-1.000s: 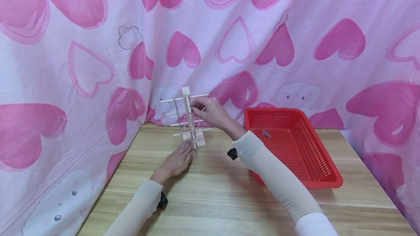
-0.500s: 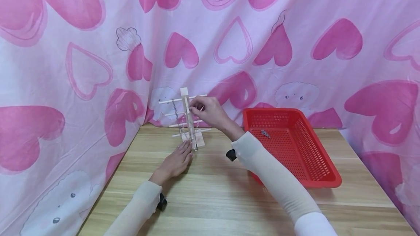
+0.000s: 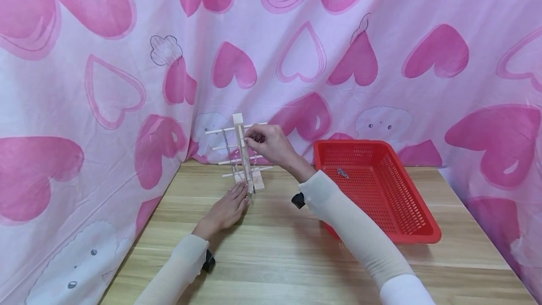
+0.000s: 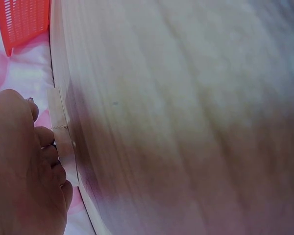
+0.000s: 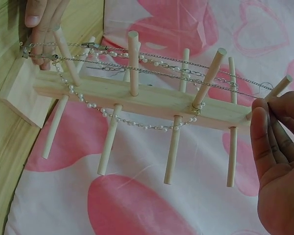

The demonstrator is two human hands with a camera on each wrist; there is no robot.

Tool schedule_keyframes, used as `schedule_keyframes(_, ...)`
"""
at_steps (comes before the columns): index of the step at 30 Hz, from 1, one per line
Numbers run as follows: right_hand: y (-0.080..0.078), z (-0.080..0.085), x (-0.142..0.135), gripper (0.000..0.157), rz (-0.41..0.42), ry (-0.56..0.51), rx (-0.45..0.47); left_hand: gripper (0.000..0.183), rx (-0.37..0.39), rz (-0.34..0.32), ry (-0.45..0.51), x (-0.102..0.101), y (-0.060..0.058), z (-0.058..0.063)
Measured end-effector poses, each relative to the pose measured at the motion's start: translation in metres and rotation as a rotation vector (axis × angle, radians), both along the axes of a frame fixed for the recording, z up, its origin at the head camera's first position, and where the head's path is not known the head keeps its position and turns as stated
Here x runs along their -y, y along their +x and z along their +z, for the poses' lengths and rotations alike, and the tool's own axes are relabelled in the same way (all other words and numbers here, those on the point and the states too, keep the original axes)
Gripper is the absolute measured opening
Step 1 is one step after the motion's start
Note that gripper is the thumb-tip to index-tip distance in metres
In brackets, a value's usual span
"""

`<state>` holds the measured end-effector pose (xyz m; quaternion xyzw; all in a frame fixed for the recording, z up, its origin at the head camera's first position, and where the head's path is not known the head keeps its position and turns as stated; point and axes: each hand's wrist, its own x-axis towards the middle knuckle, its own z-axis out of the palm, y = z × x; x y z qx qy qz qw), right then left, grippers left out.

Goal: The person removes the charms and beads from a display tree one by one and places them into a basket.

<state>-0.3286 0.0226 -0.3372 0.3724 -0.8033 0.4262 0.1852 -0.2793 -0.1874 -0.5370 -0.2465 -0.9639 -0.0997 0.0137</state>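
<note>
A wooden jewelry stand (image 3: 239, 119) with several pegs stands upright at the back of the table. In the right wrist view, my right hand (image 5: 284, 161) pinches a thin silver chain necklace (image 5: 171, 76) at the stand's top front peg (image 5: 279, 88); the necklace stretches down toward the base. A beaded pearl chain (image 5: 120, 119) loops from the pegs, and further chains hang behind it. My left hand (image 3: 228, 205) lies low with its fingertips at the stand's base (image 5: 27, 95), fingers fairly straight. In the left wrist view that hand (image 4: 19, 166) hides part of the stand.
To the right sits a red plastic basket (image 3: 419, 201) with a small silvery chain heap (image 3: 343, 173) inside. Pink heart-patterned cloth (image 3: 302, 51) hangs close behind the stand and along the left. The wooden tabletop (image 3: 271, 258) extends in front.
The view shifts slightly between the first two frames. Both hands keep their places at the stand; the low end of the hanging necklace sways a little.
</note>
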Motion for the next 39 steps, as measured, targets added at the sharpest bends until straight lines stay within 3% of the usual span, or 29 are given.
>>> schedule_keyframes(9, 0.002, 0.0, -0.003, 0.006, 0.028, -0.026, 0.0, 0.055, 0.001, -0.016, 0.035, 0.0, -0.002, -0.005)
schedule_keyframes(16, 0.006, 0.003, -0.005, 0.006, 0.044, -0.038, -0.019, 0.057, 0.024, 0.011, -0.007, 0.001, -0.003, -0.007)
schedule_keyframes(29, 0.012, 0.007, -0.008, 0.006, 0.072, -0.053, -0.036, 0.053, 0.009, -0.004, 0.066, -0.003, 0.005, 0.002)
schedule_keyframes(39, 0.018, 0.011, -0.012, 0.005, 0.089, -0.061, -0.066, 0.054, 0.003, -0.013, 0.033, 0.001, 0.002, -0.001)
